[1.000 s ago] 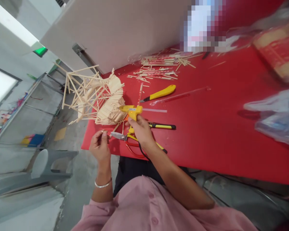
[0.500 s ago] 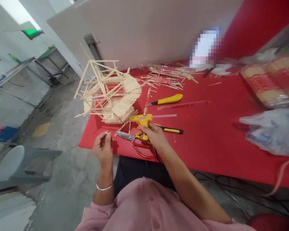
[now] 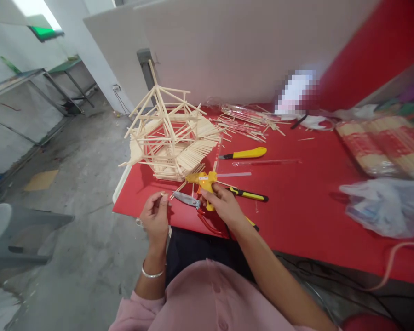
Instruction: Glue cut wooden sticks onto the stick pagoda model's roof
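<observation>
The right hand's grip (image 3: 224, 202) is closed around a yellow glue gun (image 3: 207, 184); the left grip (image 3: 156, 216) pinches a tiny stick piece (image 3: 163, 194). Scissors (image 3: 186, 199) lie between them. The stick model (image 3: 172, 138) stands at eleven o'clock on the red desk (image 3: 296, 207).

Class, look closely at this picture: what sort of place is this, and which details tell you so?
Probably a craft workspace, perhaps a workshop or classroom: a wooden stick structure stands on a red-topped table, the right hand holds a yellow glue gun, and packs of sticks lie nearby.
</observation>
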A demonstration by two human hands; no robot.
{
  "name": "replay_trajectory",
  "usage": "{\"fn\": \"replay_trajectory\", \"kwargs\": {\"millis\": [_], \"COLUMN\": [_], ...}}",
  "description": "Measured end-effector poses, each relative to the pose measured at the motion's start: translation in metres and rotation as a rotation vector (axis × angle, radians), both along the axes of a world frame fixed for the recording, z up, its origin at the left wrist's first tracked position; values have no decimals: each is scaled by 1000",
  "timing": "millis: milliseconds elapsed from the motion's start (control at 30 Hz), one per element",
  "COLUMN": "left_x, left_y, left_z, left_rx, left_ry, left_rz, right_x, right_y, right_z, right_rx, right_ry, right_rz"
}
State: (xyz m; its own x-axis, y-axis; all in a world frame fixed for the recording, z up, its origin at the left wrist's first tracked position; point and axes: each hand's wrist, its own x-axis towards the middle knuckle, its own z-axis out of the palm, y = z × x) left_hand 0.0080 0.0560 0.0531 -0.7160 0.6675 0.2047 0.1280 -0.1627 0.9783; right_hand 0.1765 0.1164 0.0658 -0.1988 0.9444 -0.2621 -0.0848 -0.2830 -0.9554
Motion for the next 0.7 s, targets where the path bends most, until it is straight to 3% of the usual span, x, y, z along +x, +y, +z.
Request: {"fn": "replay_trajectory", "kwargs": {"millis": [233,367,467,567,700], "left_x": [-2,0,1,-1,-6], "left_y": [0,2,4,6,9], "left_z": [-1,-4,-4,-2,-2], "left_rx": [2,3,15,61,116], "left_ry": [-63,-59,-38,25,167], "left_rz": [-7,-29,-57,-72,-41], "right_x": [25,21,16,19,34], "right_y": [-15,-16,-16,-16,-18], "right_z": [14,18,17,14,11], "right_rx": [0,28,29,2,55], "right_ry": [-90,-30,-19,-27,-72], "right_rz": [58,-50,-32,50,18]}}
